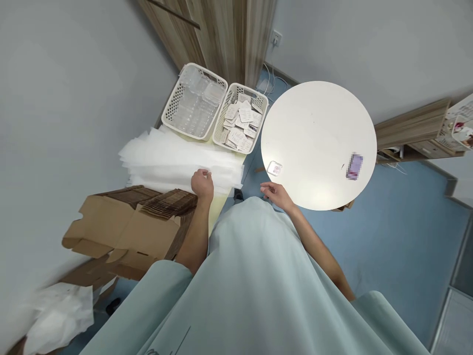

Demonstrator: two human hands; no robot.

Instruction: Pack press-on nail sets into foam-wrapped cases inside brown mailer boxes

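Observation:
Over the stack of white foam-like sheets (166, 158) is my left hand (202, 183), its fingers curled in. What those fingers hold, if anything, is hidden, and I cannot tell whether they touch the top sheet. My right hand (278, 195) hovers by the near left edge of the round white table (314, 133). Its fingers are loosely bent and apart, with nothing seen in them. Just beyond it, a small clear plastic case (274, 168) with a pinkish item inside lies on the table.
Behind the sheets stand a white basket of clear plastic boxes (194, 106) and another basket of printed cards or packets (240, 118). Flattened cardboard boxes (125, 227) are stacked at left. A blurred purple item (354, 166) lies on the table's right side. Cables (272, 81) hang behind.

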